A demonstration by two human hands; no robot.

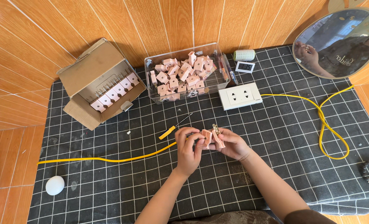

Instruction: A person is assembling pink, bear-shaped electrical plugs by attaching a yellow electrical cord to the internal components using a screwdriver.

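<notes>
My left hand (188,150) and right hand (230,143) pinch one pink plug (212,139) mid-mat (275,137), open room around, one screwdriver (174,127) near

cardboard box (94,74) far up-left of fingers; white socket block (239,96) above-right; white egg-shaped object (55,185) low-left; round mirror (341,41) far up-right

Head camera (the only view) looks steeply down — close over the mat (275,137).

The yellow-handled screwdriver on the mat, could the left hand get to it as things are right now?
Probably yes. The screwdriver lies on the mat just above the left hand with nothing between them. But that hand's fingers are on the pink plug piece held with the right hand, so they'd have to let go first.
</notes>
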